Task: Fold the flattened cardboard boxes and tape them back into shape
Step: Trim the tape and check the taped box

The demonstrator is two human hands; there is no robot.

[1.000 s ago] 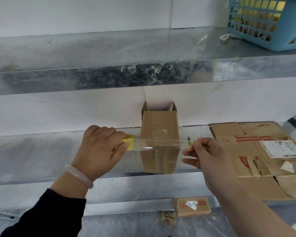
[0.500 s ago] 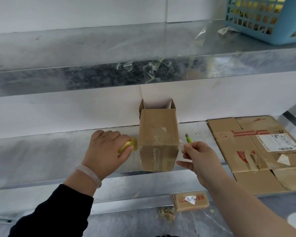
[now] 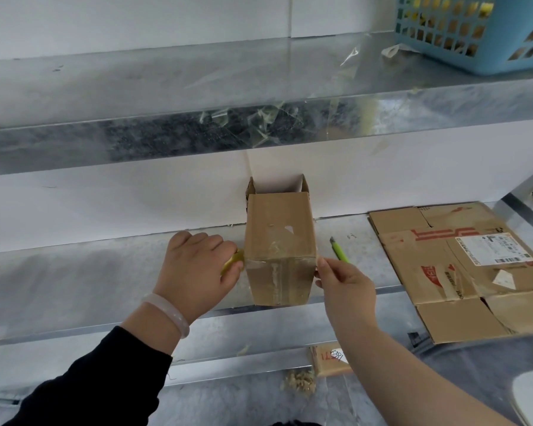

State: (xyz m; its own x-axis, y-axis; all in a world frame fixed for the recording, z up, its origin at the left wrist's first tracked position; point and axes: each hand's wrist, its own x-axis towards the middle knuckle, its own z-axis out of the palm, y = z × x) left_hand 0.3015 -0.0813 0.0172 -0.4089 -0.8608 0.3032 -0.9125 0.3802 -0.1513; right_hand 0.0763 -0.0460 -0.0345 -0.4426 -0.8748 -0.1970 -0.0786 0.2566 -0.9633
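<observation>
Pressing in now: the clear tape strip [image 3: 279,260] that hung stretched in the air in front of the cardboard box [image 3: 280,250] a second ago lies along the box's front top edge, and both hands have closed in against the box sides. Left hand [image 3: 194,272] is curled around the yellow tape roll [image 3: 233,263], touching the box's left edge; right hand [image 3: 340,279] pinches the free tape end at the right edge. Box stands on the middle metal shelf [image 3: 90,281], rear flaps up against the white wall [image 3: 105,204]. Green utility knife [image 3: 339,249] lies just right of the box, flattened cardboard boxes [image 3: 462,269] further right, overhanging the shelf edge. Upper shelf [image 3: 166,96] carries tape scraps stuck on its front lip and a blue basket [image 3: 474,29] at far right. Small cardboard scrap with handwritten digits [image 3: 331,359] sits on the lower level.
</observation>
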